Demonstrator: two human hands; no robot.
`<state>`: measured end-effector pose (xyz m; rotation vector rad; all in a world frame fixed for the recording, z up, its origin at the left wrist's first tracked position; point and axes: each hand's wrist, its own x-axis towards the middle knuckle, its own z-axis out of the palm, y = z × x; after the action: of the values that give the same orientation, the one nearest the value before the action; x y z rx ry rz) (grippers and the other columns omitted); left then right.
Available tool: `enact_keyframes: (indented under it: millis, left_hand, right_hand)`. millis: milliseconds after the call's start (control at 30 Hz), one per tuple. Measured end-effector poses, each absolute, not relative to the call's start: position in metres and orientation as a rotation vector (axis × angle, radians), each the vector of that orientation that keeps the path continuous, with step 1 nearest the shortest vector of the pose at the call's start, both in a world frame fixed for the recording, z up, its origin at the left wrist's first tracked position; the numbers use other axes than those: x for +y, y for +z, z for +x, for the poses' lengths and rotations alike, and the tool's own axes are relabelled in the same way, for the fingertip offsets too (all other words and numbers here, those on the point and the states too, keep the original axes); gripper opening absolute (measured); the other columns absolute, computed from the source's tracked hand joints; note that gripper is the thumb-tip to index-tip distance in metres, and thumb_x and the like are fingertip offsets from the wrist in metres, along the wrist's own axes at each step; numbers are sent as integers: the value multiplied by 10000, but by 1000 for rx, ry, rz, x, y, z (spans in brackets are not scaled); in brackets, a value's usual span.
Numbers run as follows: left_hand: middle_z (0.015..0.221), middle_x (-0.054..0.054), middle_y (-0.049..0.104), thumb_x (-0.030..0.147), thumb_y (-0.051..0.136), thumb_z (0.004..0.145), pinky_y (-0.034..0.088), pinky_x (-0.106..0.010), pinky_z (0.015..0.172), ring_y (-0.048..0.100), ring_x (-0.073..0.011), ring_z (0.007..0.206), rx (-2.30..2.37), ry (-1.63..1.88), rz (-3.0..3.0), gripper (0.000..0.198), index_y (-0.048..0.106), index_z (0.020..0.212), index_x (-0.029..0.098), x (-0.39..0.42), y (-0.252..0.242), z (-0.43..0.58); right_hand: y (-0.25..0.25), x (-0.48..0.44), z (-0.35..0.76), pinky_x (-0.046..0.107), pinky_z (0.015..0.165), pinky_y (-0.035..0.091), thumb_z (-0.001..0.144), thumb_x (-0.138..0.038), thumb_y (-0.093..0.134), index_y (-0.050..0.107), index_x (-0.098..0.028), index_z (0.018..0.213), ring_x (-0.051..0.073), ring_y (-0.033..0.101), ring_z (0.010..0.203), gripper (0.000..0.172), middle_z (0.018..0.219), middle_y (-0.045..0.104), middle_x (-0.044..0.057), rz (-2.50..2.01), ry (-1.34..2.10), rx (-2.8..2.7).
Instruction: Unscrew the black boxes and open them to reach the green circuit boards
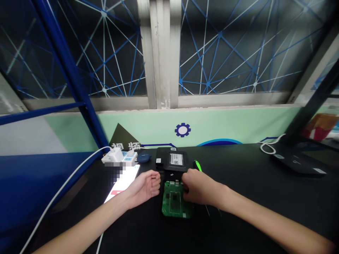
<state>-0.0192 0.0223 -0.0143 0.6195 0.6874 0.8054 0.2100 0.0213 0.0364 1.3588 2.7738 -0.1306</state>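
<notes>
A green circuit board (173, 203) lies flat on the black table in front of me. My right hand (198, 187) is closed at the board's upper right edge, its fingertips mostly hidden, so what they grip does not show. To the left of the board rests my left hand (148, 187), palm turned up and fingers curled in, with nothing seen in it. Just beyond the board is a black device casing (162, 160) with a white label (176, 159). A green-and-black tool handle (197, 165) sticks out behind my right hand; thin metal tips show below that hand.
A phone with a bright screen (127, 180) lies at left, by a white power strip (129, 157) with a charger (116, 154). A dark blue round object (143, 157) sits beside it. At far right are a black flat device (298, 164) and a white cable (267, 148).
</notes>
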Motion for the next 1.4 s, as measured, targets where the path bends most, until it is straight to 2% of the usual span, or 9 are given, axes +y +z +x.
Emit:
enact_keyframes:
  millis: [167,433,633,800,1167,1400]
  left_hand:
    - [584,44,411,274,602,881,326,-206,502,356,-73,482,675,760,635,272,488,664,157,24,-15,-19]
    - [580,47,341,245,536,925,340,-205,527,339,-82,506,623,845,668,313,426,641,173,17,-15,-18]
    - [577,44,358,245,544,912,332,-210,522,339,-86,502,634,878,717,315,426,629,174,13,-15,-13]
    - [577,49,376,269,583,883,322,-205,515,346,-81,501,683,898,756,313,430,626,175,12,-16,-10]
    - [522,59,386,321,588,829,330,-202,501,337,-76,454,873,914,824,293,457,610,177,17,-23,-4]
    - [542,67,353,407,546,886,282,-210,499,308,-85,468,932,1053,1049,349,404,646,197,3,-23,2]
  right_hand:
    - [34,24,215,244,467,371,671,-191,623,713,-138,697,214,659,593,107,703,710,117,1379,-195,2819]
    - [32,26,219,233,509,387,636,-178,657,727,-154,706,188,641,598,102,677,712,75,1398,-360,2841]
    - [25,29,226,203,476,352,621,-167,673,681,-154,651,138,604,563,34,647,694,28,1390,-486,2920]
    - [23,32,234,196,478,350,630,-194,696,673,-150,663,110,572,551,59,666,686,8,1386,-620,2952]
    - [1,48,250,194,489,424,683,-215,697,676,-138,725,106,562,530,90,619,635,-5,1138,-1068,3140]
    - [-4,46,252,212,489,469,724,-277,721,677,-143,742,102,555,505,142,631,617,5,1043,-1409,3261]
